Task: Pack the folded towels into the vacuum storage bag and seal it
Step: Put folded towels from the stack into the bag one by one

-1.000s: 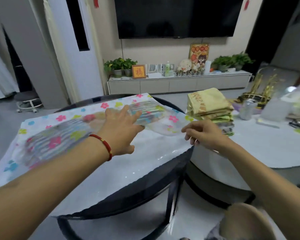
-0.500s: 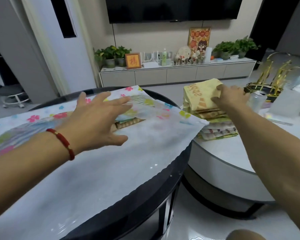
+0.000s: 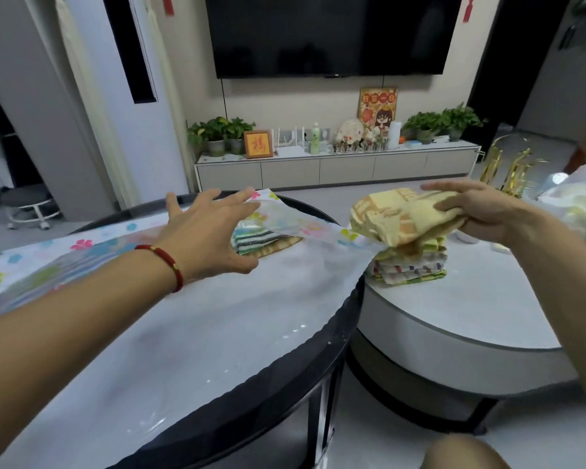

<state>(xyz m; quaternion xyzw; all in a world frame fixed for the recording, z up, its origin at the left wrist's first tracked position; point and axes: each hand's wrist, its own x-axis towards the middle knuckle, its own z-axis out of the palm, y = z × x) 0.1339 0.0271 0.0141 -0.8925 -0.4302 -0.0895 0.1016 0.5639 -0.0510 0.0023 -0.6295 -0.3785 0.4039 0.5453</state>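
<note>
The right hand (image 3: 481, 211) grips a yellow towel (image 3: 396, 214) above the stack (image 3: 410, 265), while the left hand (image 3: 210, 235), fingers spread, lifts the bag's (image 3: 217, 319) flap.

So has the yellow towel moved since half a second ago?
Yes. The right hand has lifted the yellow towel off the towel stack, toward the bag.

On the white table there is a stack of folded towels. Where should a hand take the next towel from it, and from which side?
Judging by its pose, grip the top towel of the stack at its near folded edge, coming from the right, thumb under, fingers over. The layers lie flat, edges facing the person. The storage bag blocks the left side, and the right hand now holds the yellow towel.
</note>
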